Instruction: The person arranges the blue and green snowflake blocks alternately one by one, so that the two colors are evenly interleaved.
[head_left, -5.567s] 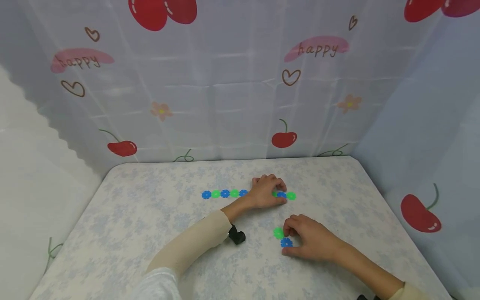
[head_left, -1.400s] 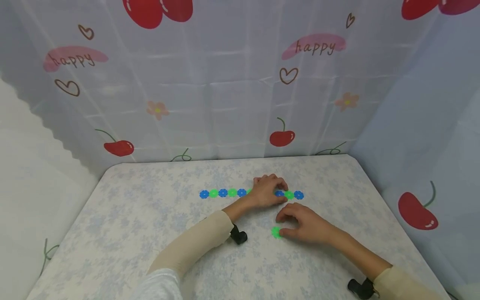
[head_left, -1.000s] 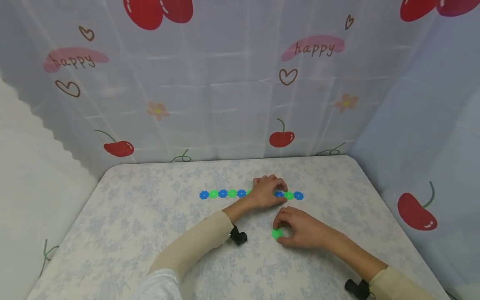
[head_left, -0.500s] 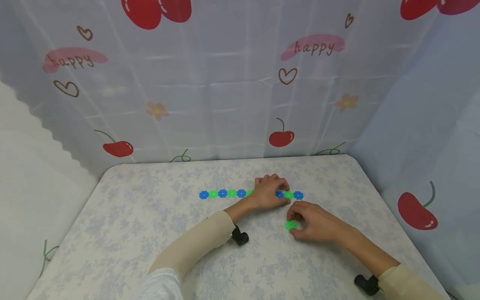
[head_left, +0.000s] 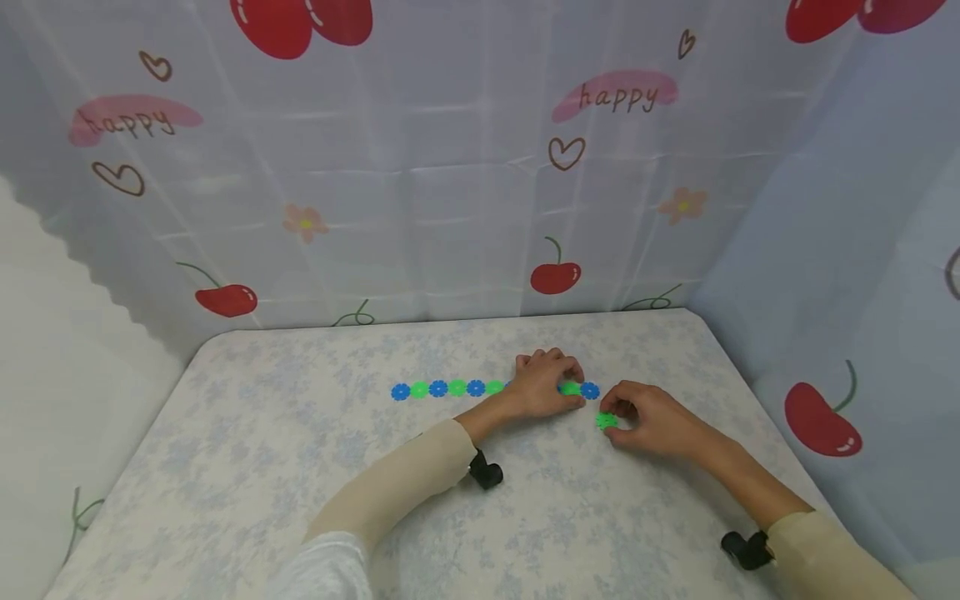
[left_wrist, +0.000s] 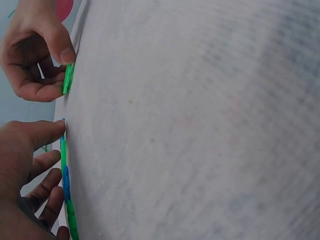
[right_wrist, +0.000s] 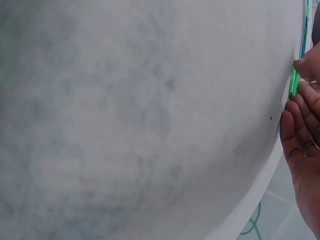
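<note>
Alternating blue and green notched plastic discs lie flat in a row [head_left: 457, 388] on the table, partly hidden by my left hand [head_left: 542, 387]. Its thumb and index finger stand at the near and far edges of a green disc [head_left: 572, 389] close to the row's right end. A blue disc [head_left: 590, 391] forms that end. Just nearer and to the right, my right hand [head_left: 652, 421] pinches a loose green disc [head_left: 606, 421] between thumb and fingers. The left wrist view shows this green disc [left_wrist: 68, 79] held edge-on, apart from the row.
The table [head_left: 300, 467] has a pale floral cover. A curtain printed with cherries [head_left: 555, 278] hangs behind it, close to its back edge. Small black devices [head_left: 486, 472] sit at both wrists.
My right hand first placed a blue disc at the row's right end, then took the loose green disc and carried it right and away towards that end. My left hand stays almost in place.
</note>
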